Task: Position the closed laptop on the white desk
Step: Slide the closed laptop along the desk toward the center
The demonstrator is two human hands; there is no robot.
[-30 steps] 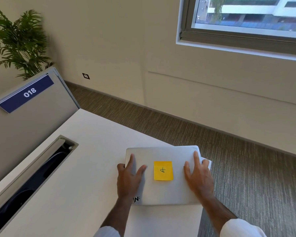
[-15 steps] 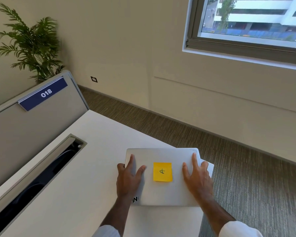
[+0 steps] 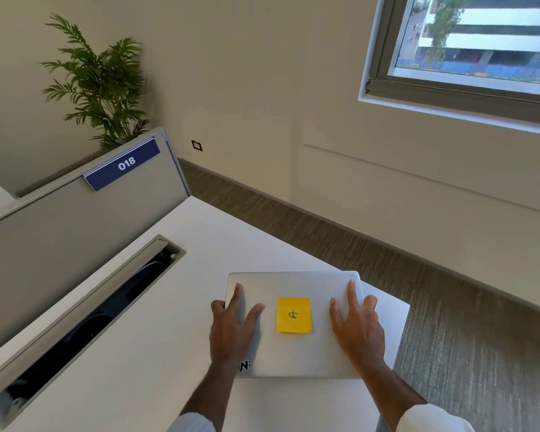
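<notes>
Laptop: the closed silver laptop (image 3: 296, 350) lay flat on the white tabletop (image 3: 156, 307), at its right front corner.
Right edge: the laptop's far right corner sat close to the tabletop's slanted far edge; a narrow strip of white showed past its right side before the drop to the floor (image 3: 468, 353).
Open room: bare tabletop stretched to the left of the laptop and away toward the far corner.
Cable slot: a long open trough (image 3: 85, 319) ran along the left, well apart from the laptop.
Left hand: the left hand (image 3: 231, 325) lay on the lid's left part, fingers (image 3: 238, 294) spread wide and flat, the outer ones over the left edge.
Right hand: the right hand (image 3: 357, 328) rested on the lid's right part, fingers spread, the outer ones past the right edge.
Note: a yellow sticky note (image 3: 293, 315) sat between the hands.
Room: grey divider (image 3: 60, 232) with an "018" label (image 3: 123, 165), a plant (image 3: 100, 85) behind it, a window (image 3: 480, 35) up right.
</notes>
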